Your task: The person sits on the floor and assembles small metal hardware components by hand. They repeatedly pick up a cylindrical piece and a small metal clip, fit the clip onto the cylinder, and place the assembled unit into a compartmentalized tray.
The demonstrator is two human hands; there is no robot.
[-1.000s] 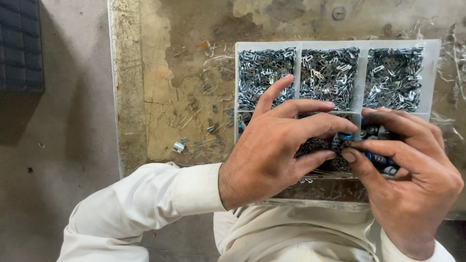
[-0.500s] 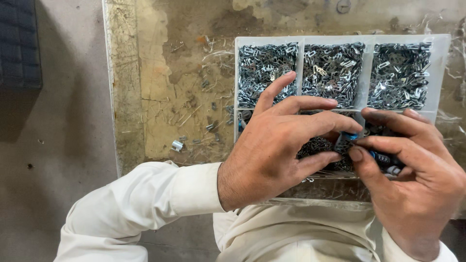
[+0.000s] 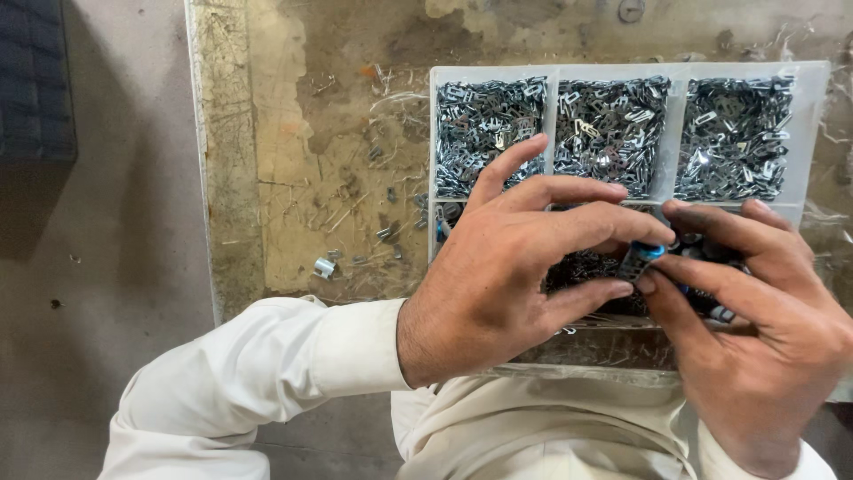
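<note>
Head view — both hands [image 3: 524, 267] [image 3: 755, 329] pinch small blue part [image 3: 640, 260].

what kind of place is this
Probably a small workshop or assembly bench: a worn, stained worktable, a white compartment tray heaped with small metal clips, and stray metal bits scattered on the tabletop.

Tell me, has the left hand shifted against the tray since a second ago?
No. The left hand lies over the same lower compartments of the divided tray, index finger reaching to the top-left compartment's bottom edge as before.
</note>
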